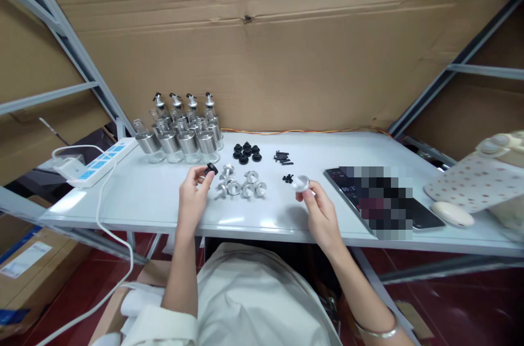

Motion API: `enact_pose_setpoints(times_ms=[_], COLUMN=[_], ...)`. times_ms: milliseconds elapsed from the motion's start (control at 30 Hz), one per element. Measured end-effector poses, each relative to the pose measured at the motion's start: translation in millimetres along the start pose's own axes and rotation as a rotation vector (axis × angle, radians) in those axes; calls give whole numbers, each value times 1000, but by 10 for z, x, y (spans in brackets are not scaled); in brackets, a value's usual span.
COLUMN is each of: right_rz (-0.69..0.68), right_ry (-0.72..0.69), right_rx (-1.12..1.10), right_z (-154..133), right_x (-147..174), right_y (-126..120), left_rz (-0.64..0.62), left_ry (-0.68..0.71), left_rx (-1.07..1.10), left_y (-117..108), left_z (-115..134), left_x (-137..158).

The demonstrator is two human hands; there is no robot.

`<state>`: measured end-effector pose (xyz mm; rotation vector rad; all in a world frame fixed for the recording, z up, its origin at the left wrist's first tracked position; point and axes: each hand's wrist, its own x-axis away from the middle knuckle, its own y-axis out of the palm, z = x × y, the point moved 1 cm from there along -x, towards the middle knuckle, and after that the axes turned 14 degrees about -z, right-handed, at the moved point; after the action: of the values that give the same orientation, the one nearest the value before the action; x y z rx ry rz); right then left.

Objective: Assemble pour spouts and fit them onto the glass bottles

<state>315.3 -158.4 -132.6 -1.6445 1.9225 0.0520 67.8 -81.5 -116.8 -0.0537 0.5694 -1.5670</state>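
My left hand (194, 193) pinches a black ribbed stopper (210, 168) between thumb and fingers, just left of a group of silver metal pourer caps (241, 185). In my right hand (321, 212) is another silver pourer cap (302, 183), its hollow round end turned toward the left. Close by that cap lie some tiny black parts (288, 178). Farther back, several black stoppers (246, 152) form a cluster, and thin black tubes (282, 157) rest to their right.
Glass bottles with metal sleeves (188, 141) stand in rows at the back left, the rear ones topped with pourers. A power strip (102, 163) with a white cable sits at the left edge. Rightward are a tablet-like device (421, 215), a white oval object (452, 214) and a dotted container (470, 182).
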Motion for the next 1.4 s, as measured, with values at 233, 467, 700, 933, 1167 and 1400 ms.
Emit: enact_pose_setpoints(times_ms=[233, 467, 700, 933, 1167, 1400], right_rz=[-22, 71, 64, 65, 78, -5], right_ry=[219, 255, 263, 279, 322, 195], right_rx=[-189, -295, -247, -251, -294, -77], right_z=[253, 341, 302, 305, 302, 272], right_x=[-10, 1, 10, 13, 21, 0], right_y=[79, 53, 61, 60, 95, 143], left_rz=[-363, -448, -502, -557, -623, -596], left_ry=[126, 100, 24, -157, -191, -151], left_rx=[-536, -820, -1066, -1100, -1080, -1020], left_y=[168, 345, 476, 493, 565, 633], left_z=[237, 447, 548, 334, 162, 57], left_x=[-333, -650, -1130, -1204, -1309, -1364])
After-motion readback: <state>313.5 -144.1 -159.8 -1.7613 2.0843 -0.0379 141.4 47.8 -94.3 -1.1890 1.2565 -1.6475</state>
